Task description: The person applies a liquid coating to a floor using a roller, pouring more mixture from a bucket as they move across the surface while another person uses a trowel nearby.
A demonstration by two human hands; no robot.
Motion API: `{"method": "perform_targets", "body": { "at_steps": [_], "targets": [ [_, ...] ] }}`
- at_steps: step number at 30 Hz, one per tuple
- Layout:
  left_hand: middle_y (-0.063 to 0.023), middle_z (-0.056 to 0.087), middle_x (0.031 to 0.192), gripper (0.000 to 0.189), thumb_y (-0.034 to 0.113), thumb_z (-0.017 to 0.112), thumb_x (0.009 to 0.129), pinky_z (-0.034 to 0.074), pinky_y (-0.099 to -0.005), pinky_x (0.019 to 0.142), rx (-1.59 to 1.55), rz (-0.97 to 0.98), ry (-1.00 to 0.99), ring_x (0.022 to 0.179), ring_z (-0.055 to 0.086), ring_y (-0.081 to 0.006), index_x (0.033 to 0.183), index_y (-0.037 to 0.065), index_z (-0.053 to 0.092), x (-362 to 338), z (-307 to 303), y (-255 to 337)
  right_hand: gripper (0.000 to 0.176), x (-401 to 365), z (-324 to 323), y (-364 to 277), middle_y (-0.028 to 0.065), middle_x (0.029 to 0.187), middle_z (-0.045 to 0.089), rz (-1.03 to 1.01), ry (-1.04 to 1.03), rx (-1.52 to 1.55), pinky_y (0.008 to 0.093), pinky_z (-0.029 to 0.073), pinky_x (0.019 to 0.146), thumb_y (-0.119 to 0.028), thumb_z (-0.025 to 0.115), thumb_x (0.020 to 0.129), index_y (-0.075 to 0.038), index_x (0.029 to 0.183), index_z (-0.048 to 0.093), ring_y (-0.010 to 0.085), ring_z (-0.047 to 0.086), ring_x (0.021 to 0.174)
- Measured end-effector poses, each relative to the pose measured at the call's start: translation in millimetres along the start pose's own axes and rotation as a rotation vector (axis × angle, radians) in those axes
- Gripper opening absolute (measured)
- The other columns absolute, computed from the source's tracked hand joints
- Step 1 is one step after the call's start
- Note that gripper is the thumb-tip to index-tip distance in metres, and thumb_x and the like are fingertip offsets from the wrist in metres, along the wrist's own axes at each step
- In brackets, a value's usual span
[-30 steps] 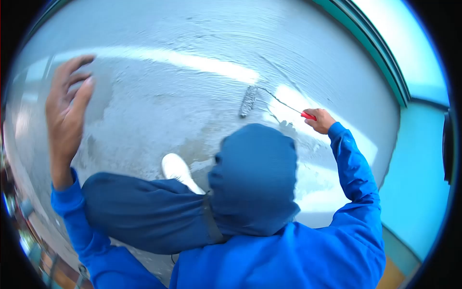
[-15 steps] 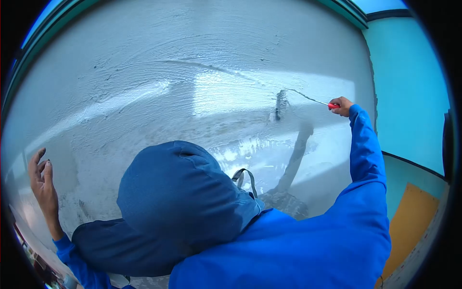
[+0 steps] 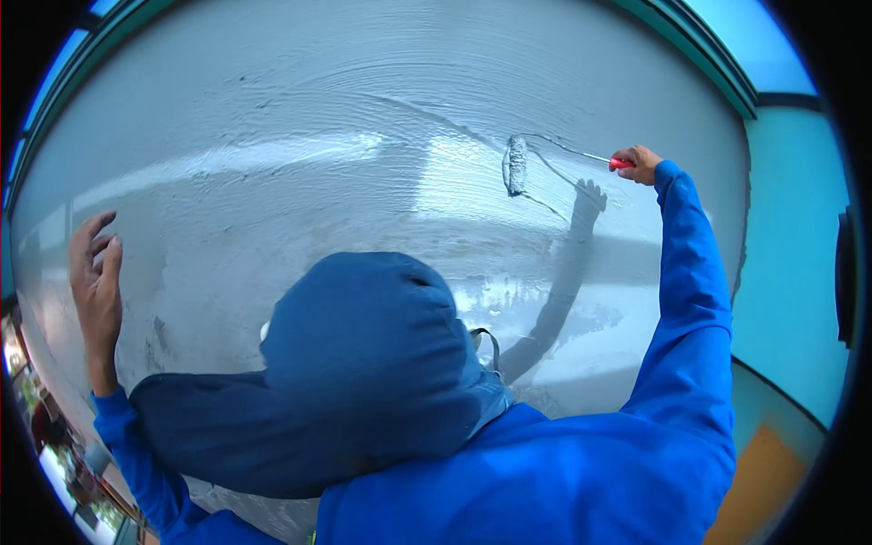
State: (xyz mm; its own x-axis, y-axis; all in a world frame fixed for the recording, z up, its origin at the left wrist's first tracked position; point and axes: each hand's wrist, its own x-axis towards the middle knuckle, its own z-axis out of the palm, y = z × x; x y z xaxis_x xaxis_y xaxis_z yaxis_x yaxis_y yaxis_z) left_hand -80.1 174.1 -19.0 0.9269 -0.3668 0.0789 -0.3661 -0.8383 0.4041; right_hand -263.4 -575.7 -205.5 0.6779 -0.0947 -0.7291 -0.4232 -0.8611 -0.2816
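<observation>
My right hand (image 3: 638,164) is wrapped round the red handle of a paint roller (image 3: 515,169), with the arm raised in a blue sleeve. The roller's grey, coated sleeve is close against the grey wall (image 3: 300,118), and its thin wire frame runs from the hand to it. Wet, ridged coating covers much of the wall around the roller. My left hand (image 3: 96,282) is raised at the left in front of the wall, fingers bent and apart, holding nothing.
A dark blue cap (image 3: 363,354) with a neck flap fills the lower middle. Teal framing (image 3: 699,54) edges the wall at the upper right, beside a turquoise panel (image 3: 790,236). A tan board (image 3: 758,481) stands at the lower right. Shadows of arm and roller fall on the wall.
The roller and my right hand have moved up, the roller slightly leftward. My left hand has risen too. The whole view has shifted a little, with the wall's right edge farther right.
</observation>
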Motion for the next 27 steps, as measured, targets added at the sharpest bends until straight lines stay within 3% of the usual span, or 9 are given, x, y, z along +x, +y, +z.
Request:
{"method": "perform_targets", "body": {
  "at_steps": [3,4,10,14,19,21,27],
  "targets": [
    [-0.0082,0.051,0.121,0.032,0.014,0.052,0.089,0.047,-0.0333,0.084,-0.032,-0.033,0.018,0.102,0.053,-0.0215,0.121,0.009,0.053,-3.0,-4.2,18.4,0.021,56.6,-11.3,-79.3,0.0098,0.082,0.061,-0.251,-0.005,-0.135,0.0334,0.049,0.063,-0.011,0.061,0.079,-0.005,0.100,0.061,0.0194,0.058,0.070],
    [-0.0083,0.051,0.120,0.031,0.014,0.052,0.089,0.047,-0.0332,0.083,-0.038,-0.026,0.027,0.101,0.053,-0.0216,0.119,0.008,0.054,-2.8,-5.5,21.6,0.025,80.0,-13.0,-103.4,0.0138,0.088,0.063,-0.356,-0.027,-0.254,0.0367,0.048,0.071,-0.012,0.062,0.078,-0.004,0.101,0.061,0.0259,0.059,0.078],
    [-0.0089,0.051,0.117,0.028,0.015,0.054,0.088,0.047,-0.0335,0.082,-0.081,0.000,0.049,0.100,0.055,-0.0218,0.115,0.008,0.057,-2.1,-16.2,20.4,0.036,160.8,13.5,-277.8,0.0172,0.101,0.064,-0.576,-0.003,-0.374,0.0403,0.047,0.081,-0.019,0.065,0.075,-0.005,0.109,0.061,0.0340,0.060,0.093],
    [-0.0091,0.051,0.116,0.027,0.015,0.056,0.086,0.046,-0.0334,0.081,-0.108,0.015,0.076,0.099,0.054,-0.0213,0.113,0.009,0.058,-0.6,-22.5,13.0,0.029,176.8,60.2,-394.3,0.0182,0.095,0.065,-0.615,0.055,-0.290,0.0419,0.047,0.078,-0.017,0.062,0.076,-0.006,0.103,0.064,0.0351,0.061,0.090],
    [-0.0097,0.049,0.120,0.029,0.013,0.055,0.087,0.045,-0.0321,0.085,-0.121,0.038,0.076,0.101,0.053,-0.0194,0.116,0.007,0.056,1.9,-33.1,7.4,0.031,162.6,128.9,-517.0,0.0191,0.100,0.064,-0.627,0.045,-0.287,0.0421,0.047,0.081,-0.018,0.060,0.079,-0.009,0.108,0.062,0.0357,0.060,0.094],
    [-0.0094,0.049,0.119,0.029,0.012,0.054,0.087,0.045,-0.0321,0.084,-0.141,0.037,0.098,0.100,0.053,-0.0194,0.116,0.007,0.056,1.0,-35.6,5.4,0.031,165.8,129.0,-544.4,0.0199,0.099,0.064,-0.743,0.004,-0.168,0.0427,0.047,0.083,-0.020,0.060,0.080,-0.011,0.109,0.062,0.0370,0.060,0.094],
    [-0.0098,0.049,0.118,0.030,0.013,0.054,0.085,0.044,-0.0330,0.084,-0.252,-0.013,0.101,0.100,0.052,-0.0192,0.115,0.007,0.056,-2.9,-48.0,-6.9,0.029,207.2,79.4,-577.4,0.0204,0.100,0.063,-0.728,0.276,-0.005,0.0429,0.047,0.085,-0.021,0.062,0.079,-0.013,0.107,0.062,0.0375,0.059,0.096]
  ]
}}
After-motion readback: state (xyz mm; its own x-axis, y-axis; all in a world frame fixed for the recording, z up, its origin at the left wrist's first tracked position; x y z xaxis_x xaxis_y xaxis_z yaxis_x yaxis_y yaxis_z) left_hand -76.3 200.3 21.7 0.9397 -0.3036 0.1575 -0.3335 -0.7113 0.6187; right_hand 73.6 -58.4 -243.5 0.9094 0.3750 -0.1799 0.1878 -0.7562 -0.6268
